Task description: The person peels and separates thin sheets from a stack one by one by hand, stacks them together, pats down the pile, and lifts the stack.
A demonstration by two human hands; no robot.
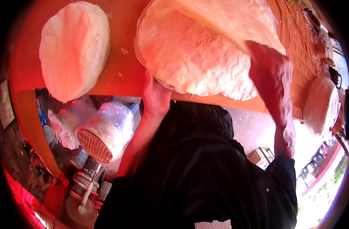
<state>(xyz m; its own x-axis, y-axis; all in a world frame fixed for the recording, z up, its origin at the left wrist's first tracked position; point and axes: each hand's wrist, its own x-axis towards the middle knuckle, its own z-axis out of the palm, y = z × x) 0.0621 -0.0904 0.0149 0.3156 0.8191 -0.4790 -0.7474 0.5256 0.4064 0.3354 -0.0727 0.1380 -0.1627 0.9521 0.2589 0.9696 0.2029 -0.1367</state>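
Observation:
A broad, pale, fluffy fibre pad (193,61) lies on the orange table, its lower edge ragged and hanging a little over the front. My right hand (268,57), smeared by motion, grips a thin layer of the pad and holds it folded up and across the top. At the near left rim, my left hand (157,93) has its thumb raised and its palm toward me. Its fingers go under the pad's edge and are partly hidden, seemingly holding it. Left of it rests a smaller, oval pale pad (75,51), which neither hand touches.
The orange table (123,82) ends just before my body. Plastic-wrapped rolls (113,122) stand below it at left, near a round-based tool (82,208). A wrapped bundle (320,105) sits at the right end. Scraps and small items line the far right edge.

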